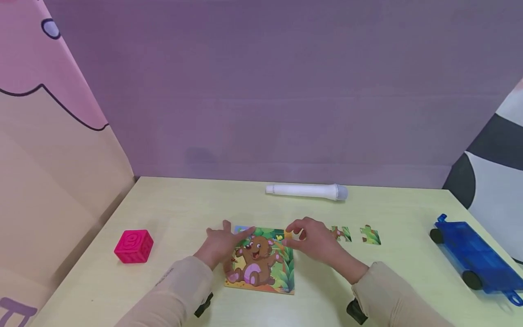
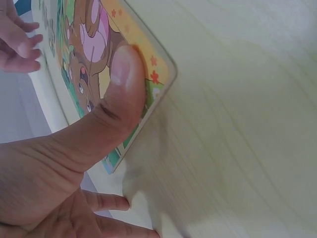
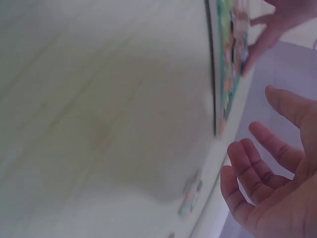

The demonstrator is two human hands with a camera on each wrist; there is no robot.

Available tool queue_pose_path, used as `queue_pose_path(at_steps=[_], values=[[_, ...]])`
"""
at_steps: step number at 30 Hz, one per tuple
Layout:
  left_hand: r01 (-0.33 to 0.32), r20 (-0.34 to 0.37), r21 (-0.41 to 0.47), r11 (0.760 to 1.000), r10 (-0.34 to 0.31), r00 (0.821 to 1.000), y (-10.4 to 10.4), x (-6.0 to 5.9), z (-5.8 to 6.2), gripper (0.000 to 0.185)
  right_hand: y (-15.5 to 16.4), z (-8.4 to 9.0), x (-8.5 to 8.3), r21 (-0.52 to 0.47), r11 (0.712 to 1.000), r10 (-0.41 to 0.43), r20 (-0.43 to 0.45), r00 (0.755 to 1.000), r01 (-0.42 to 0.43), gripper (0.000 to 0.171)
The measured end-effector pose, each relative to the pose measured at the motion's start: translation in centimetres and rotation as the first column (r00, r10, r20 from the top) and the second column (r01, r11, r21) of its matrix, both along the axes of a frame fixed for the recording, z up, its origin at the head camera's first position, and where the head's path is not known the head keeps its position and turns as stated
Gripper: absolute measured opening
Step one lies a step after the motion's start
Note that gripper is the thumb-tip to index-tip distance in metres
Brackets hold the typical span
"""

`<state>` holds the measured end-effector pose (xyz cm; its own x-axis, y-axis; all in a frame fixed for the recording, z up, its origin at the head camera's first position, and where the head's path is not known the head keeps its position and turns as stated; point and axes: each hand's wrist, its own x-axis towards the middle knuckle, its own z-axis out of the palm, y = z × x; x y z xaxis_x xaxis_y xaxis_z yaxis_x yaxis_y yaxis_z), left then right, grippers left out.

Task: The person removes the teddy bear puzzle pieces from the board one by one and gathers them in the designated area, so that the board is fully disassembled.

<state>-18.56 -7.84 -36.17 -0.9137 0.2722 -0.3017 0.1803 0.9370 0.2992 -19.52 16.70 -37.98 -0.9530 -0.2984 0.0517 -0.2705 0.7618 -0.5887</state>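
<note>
A square jigsaw board [image 1: 261, 263] with a brown bear picture lies on the table. My left hand [image 1: 222, 244] rests at its left side with fingers spread. In the left wrist view the thumb [image 2: 126, 84] presses on the picture near a corner, while other fingertips touch the table beside the board. Over the board's upper right corner hovers my right hand [image 1: 315, 240], its fingers loosely bent and nothing between them in the right wrist view. Two loose puzzle pieces lie to the right: one piece [image 1: 346, 233] partly behind the right hand, another green piece [image 1: 370, 235] farther out.
A white toy microphone [image 1: 304, 191] lies near the table's back edge. At the left sits a pink cube [image 1: 134, 246] with a swirl on top. A blue toy wagon [image 1: 476, 254] with black wheels stands at the right. Purple panelling [image 1: 286, 91] rises behind the table.
</note>
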Motion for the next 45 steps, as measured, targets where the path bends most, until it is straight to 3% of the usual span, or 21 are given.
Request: queue_pose_path(at_steps=[4,19,27,33,41,45], values=[[-0.027,0.017,0.024,0.999,0.026,1.0,0.0,0.1,0.1,0.104,-1.3,-0.6,-0.1,0.074,0.997,0.0,-0.017,1.0,0.002,0.027],[0.002,-0.007,-0.026,1.0,-0.002,1.0,0.0,0.0,0.2,0.104,-4.5,-1.2,0.0,0.325,0.945,-0.003,-0.114,0.993,0.04,0.041],[-0.02,0.009,0.019,1.0,0.02,1.0,-0.1,0.0,0.0,0.102,-5.0,-1.0,0.1,0.304,0.952,0.022,-0.122,0.992,0.017,0.038],[-0.003,-0.001,-0.012,1.0,0.003,1.0,-0.1,0.0,0.1,0.101,-5.2,-0.9,-0.1,0.238,0.971,0.018,-0.093,0.996,0.004,0.04],[0.01,-0.016,-0.032,0.999,-0.011,1.0,-0.1,-0.1,-0.1,0.104,-5.2,-0.6,-0.4,0.229,0.973,0.003,-0.043,0.999,0.006,0.043],[0.022,-0.027,-0.046,0.999,-0.023,0.999,-0.1,-0.1,-0.1,0.106,-5.1,-0.6,-0.5,0.227,0.974,0.001,-0.033,0.999,0.007,0.052]])
